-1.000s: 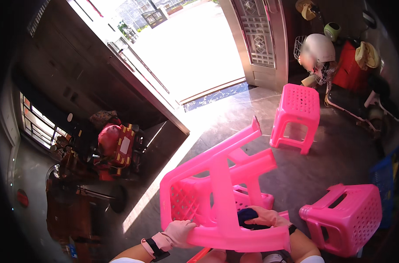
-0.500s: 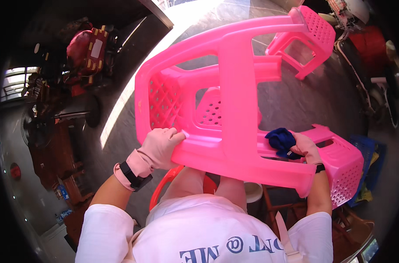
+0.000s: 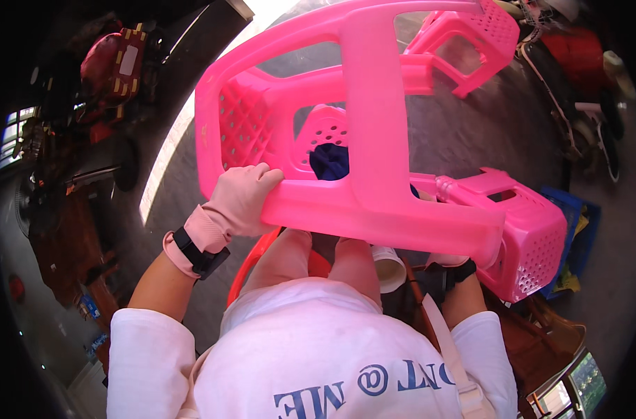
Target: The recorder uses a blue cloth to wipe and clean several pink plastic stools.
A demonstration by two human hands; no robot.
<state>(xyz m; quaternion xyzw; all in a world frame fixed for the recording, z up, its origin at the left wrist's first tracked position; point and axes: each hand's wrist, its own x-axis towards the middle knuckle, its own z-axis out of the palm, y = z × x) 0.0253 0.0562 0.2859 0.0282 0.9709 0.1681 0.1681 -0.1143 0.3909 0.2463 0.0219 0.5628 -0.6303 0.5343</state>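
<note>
A pink plastic stool [image 3: 377,112] is held tipped on its side in front of me, its lattice seat to the left and its legs pointing right. My left hand [image 3: 242,199], in a pale pink glove, is closed around the near edge by the seat. My right hand [image 3: 449,260] reaches in behind the near leg; only glove near the wrist shows clearly, and its fingers are hidden. A dark blue cloth [image 3: 330,162] shows through the stool's side opening, at that hidden hand, against the inner side of the frame.
Other pink stools stand at the far right [image 3: 471,42] and near right [image 3: 524,234], with another holed seat [image 3: 321,133] behind the frame. A blue crate [image 3: 576,237] is at the right. A white bucket [image 3: 389,269] stands by my knee. I sit on something red [image 3: 251,265].
My right hand has gone behind the stool's near leg, carrying the blue cloth left toward the seat. My left hand keeps its hold; the whole view has shifted slightly.
</note>
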